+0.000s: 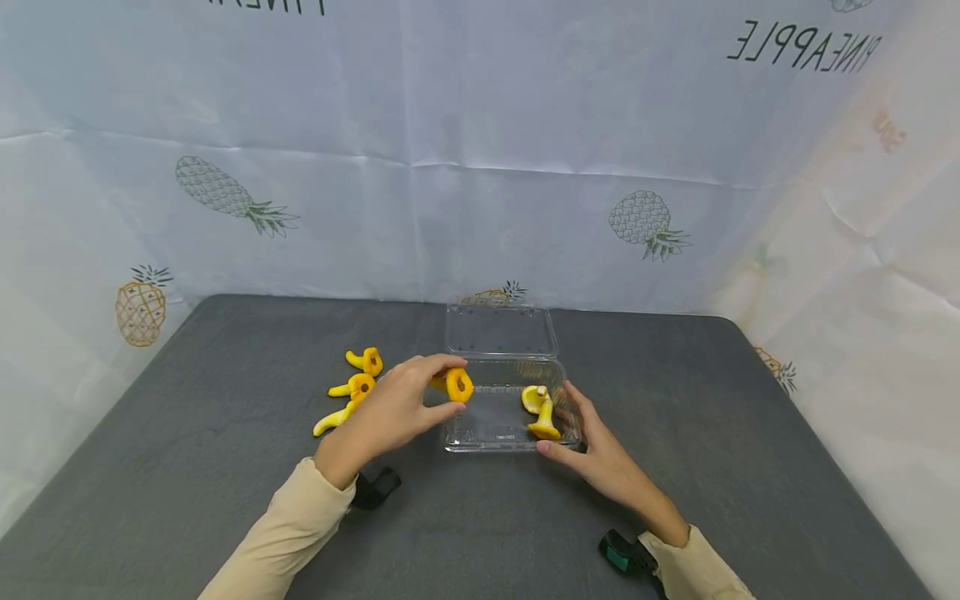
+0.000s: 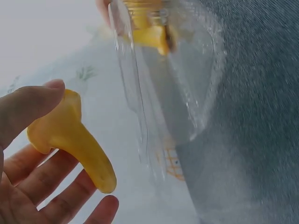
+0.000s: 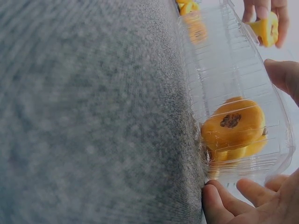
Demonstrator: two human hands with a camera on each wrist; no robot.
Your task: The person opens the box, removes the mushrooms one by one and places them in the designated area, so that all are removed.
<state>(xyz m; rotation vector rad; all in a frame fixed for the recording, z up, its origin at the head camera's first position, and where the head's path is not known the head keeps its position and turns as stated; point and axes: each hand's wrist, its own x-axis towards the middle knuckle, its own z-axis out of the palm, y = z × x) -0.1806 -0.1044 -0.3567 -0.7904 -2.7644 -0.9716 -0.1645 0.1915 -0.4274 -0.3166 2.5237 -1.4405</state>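
Note:
My left hand (image 1: 396,406) pinches a yellow mushroom (image 1: 459,386) between thumb and fingers, above the left side of a clear plastic clamshell container (image 1: 491,421). In the left wrist view the held mushroom (image 2: 88,147) shows a wide cap and a tapering stem. My right hand (image 1: 602,457) holds the container's right end, thumb at the near corner and fingers along the side wall. Two yellow mushrooms (image 1: 545,419) lie inside at that end; the right wrist view shows one dark-centred cap (image 3: 233,122) through the wall.
Left of the container, three more yellow mushrooms (image 1: 356,386) lie in a loose row on the dark grey table (image 1: 465,533), one partly behind my left hand. The container's clear lid (image 1: 501,332) is folded back toward a pineapple-print cloth (image 1: 442,225) behind the table.

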